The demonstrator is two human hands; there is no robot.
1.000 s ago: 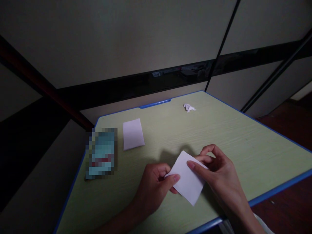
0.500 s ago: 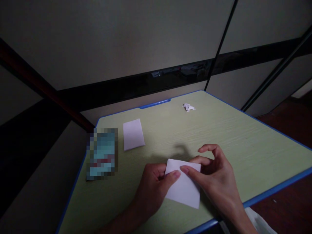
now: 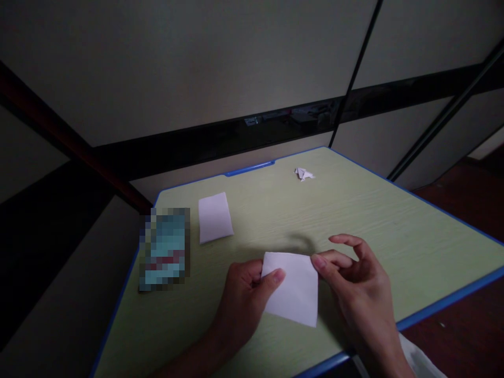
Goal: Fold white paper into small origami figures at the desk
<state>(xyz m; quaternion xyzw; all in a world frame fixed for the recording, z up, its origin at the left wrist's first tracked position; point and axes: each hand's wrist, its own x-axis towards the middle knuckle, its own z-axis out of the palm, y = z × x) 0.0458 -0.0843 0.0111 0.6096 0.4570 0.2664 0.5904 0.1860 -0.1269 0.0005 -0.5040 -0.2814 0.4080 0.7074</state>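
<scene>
A white, nearly square piece of paper (image 3: 293, 291) is held up above the near part of the table. My left hand (image 3: 248, 296) is closed on its left edge, thumb lying on the front and fingers hidden behind. At the upper right corner, my right hand (image 3: 356, 286) pinches the paper between thumb and index finger, its other fingers raised and curled. A second white sheet or stack of paper (image 3: 215, 218) lies flat further off to the left. Near the far edge sits a small folded paper figure (image 3: 304, 174).
The pale table (image 3: 394, 226) has a blue rim and a blue strip (image 3: 250, 168) at its far edge. A pixelated teal item (image 3: 167, 249) lies at the left side. Cabinet panels (image 3: 220, 68) with a dark band stand right behind the table.
My right thumb has slid from the paper's upper middle out to its upper right corner. The paper and my left hand have shifted slightly left and up.
</scene>
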